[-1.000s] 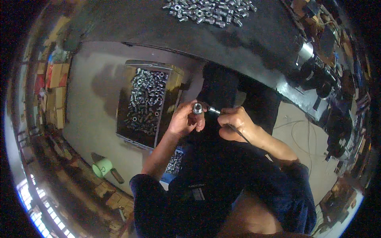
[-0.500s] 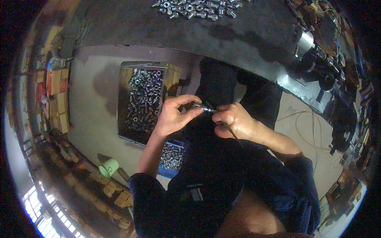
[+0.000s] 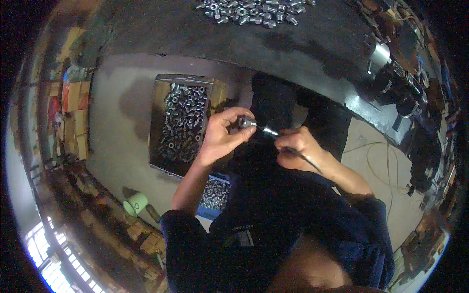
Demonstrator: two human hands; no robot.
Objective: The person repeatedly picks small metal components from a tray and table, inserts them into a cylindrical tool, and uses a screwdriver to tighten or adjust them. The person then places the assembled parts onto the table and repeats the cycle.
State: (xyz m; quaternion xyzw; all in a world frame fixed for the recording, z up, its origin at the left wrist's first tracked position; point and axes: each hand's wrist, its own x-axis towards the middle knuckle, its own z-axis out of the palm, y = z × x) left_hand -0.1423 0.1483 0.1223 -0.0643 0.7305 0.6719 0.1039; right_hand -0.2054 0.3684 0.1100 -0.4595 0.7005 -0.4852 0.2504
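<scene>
My left hand point(image 3: 222, 136) pinches a shiny metal hex fitting point(image 3: 247, 122) between thumb and fingers, above my dark-clothed lap. Facing it, my right hand point(image 3: 299, 146) is closed on a slim dark rod-like tool point(image 3: 307, 160) with a bright metal end point(image 3: 269, 131). That end points at the fitting, with a small gap between the two. The tool's tail runs back along my right wrist. My fingers hide its middle, so its exact kind does not show.
Left of my hands stands an open box point(image 3: 215, 93) of similar fittings, with a blue bin point(image 3: 209, 213) of small metal parts nearer me. More fittings point(image 3: 254, 10) are heaped on the dark bench point(image 3: 195, 36). A metal device point(image 3: 380, 54) sits far right; a green cup point(image 3: 135, 204) lies left.
The fitting and the tool's metal end, together before, have come apart. My right hand has drawn back to the right, and the fitting has tilted in my left fingers.
</scene>
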